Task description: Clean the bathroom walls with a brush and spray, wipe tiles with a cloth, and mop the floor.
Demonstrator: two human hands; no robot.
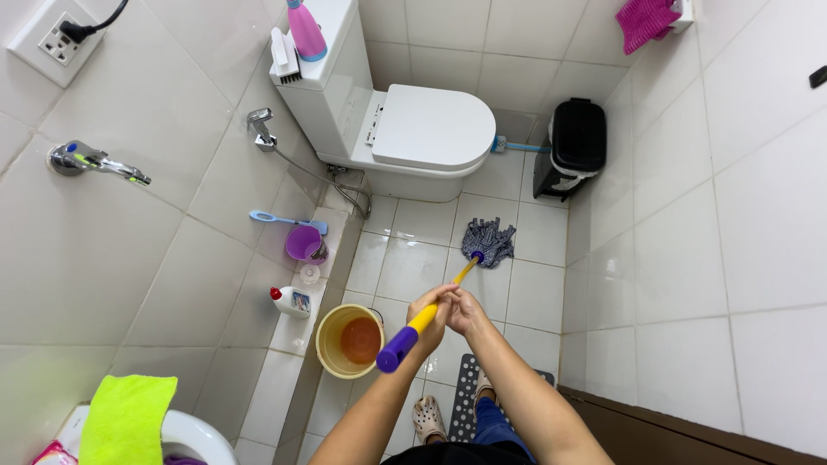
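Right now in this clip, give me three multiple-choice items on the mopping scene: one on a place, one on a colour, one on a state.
1. Where is the mop head?
A. in the bucket
B. on the floor tiles in front of the toilet
C. on the toilet lid

2. What colour is the mop handle's end cap?
A. purple
B. green
C. red

3. How is the toilet lid?
A. raised
B. missing
C. closed

Answers:
1 B, the grey strands lie on the tiles near the toilet base, apart from the bucket.
2 A, the cap below the left hand and right hand is purple on a yellow shaft.
3 C, the lid lies flat over the bowl.
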